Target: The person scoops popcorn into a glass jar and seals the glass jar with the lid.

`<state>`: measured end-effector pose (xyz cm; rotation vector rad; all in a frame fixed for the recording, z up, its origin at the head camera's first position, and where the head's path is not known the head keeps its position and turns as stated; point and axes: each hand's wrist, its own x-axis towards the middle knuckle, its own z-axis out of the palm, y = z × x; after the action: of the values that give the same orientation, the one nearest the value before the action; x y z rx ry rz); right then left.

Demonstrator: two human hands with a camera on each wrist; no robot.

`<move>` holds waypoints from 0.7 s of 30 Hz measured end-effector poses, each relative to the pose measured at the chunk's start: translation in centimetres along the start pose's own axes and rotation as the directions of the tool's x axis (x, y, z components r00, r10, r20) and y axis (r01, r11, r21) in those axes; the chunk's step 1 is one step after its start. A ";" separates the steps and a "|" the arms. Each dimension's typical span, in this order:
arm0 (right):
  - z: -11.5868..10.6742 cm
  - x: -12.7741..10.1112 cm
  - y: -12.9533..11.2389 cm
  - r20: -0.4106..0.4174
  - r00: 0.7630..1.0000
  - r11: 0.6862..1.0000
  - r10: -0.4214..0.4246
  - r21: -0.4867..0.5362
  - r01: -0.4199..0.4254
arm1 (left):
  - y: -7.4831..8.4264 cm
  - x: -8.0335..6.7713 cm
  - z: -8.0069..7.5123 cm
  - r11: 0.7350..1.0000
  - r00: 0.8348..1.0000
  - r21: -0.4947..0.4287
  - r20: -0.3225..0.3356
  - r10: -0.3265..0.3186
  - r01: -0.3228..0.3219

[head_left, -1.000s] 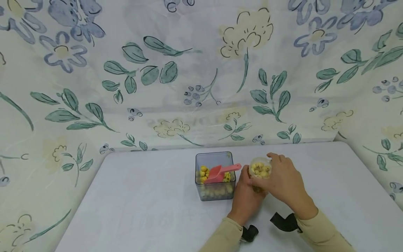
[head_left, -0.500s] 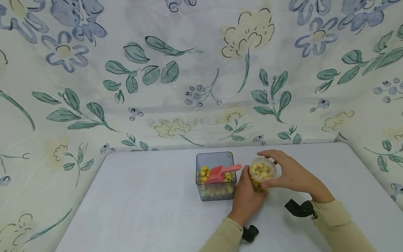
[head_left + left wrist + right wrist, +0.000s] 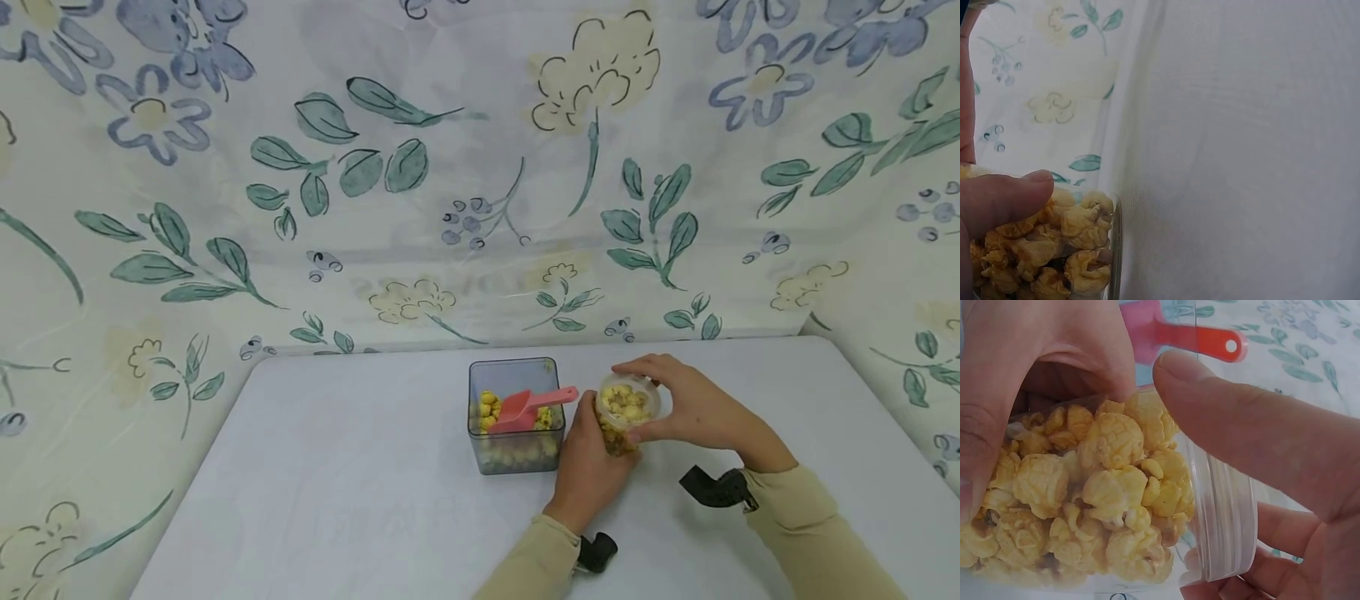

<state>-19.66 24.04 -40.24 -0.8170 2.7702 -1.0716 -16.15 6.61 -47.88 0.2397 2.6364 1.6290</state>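
Gripping the small clear jar (image 3: 625, 414) from its near left side, my left hand (image 3: 592, 467) has its fingers curled round the wall, the thumb pressed flat against the plastic in the left wrist view. My right hand (image 3: 693, 408) comes in from the right and curls over the jar's open rim, thumb and fingers pinching the threaded lip on opposite sides. I see the jar tipped toward me, packed to the mouth with yellow popcorn (image 3: 1097, 487). It sits in both hands just above the worktop (image 3: 360, 500), right of the middle.

Just left of the jar, close beside my left hand, stands a square grey container (image 3: 516, 417) holding more popcorn. A pink scoop (image 3: 528, 408) lies in it, its handle sticking out over the right wall toward the jar. Behind the worktop and along both sides hangs a floral cloth (image 3: 375, 167) with blue flowers and green leaves.
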 end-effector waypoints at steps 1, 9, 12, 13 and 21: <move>0.0 0.0 -0.1 0.003 1.000 1.000 0.003 -0.004 -0.003 | 0.1 0.0 0.0 1.000 1.000 0.001 0.001 -0.001 0.001; 0.1 -0.1 -0.8 -0.013 0.998 0.997 0.055 -0.048 -0.056 | 0.3 -0.1 0.0 1.000 1.000 0.012 0.010 -0.020 0.020; 0.2 -0.2 -1.2 -0.026 0.996 0.995 0.082 -0.061 -0.083 | 0.4 -0.1 0.0 1.000 1.000 0.016 0.012 -0.024 0.024; 0.2 -0.2 -1.3 -0.031 0.996 0.994 0.086 -0.067 -0.088 | 0.4 -0.1 0.0 1.000 1.000 0.015 0.012 -0.026 0.025; 0.8 -0.2 -2.0 -0.086 0.987 0.986 0.136 -0.084 -0.143 | 0.5 -0.2 -0.1 0.999 0.999 0.015 0.012 -0.037 0.037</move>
<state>-18.35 22.42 -39.61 -0.5901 2.9099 -0.9831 -15.89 6.69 -47.35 0.1998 2.6290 1.5922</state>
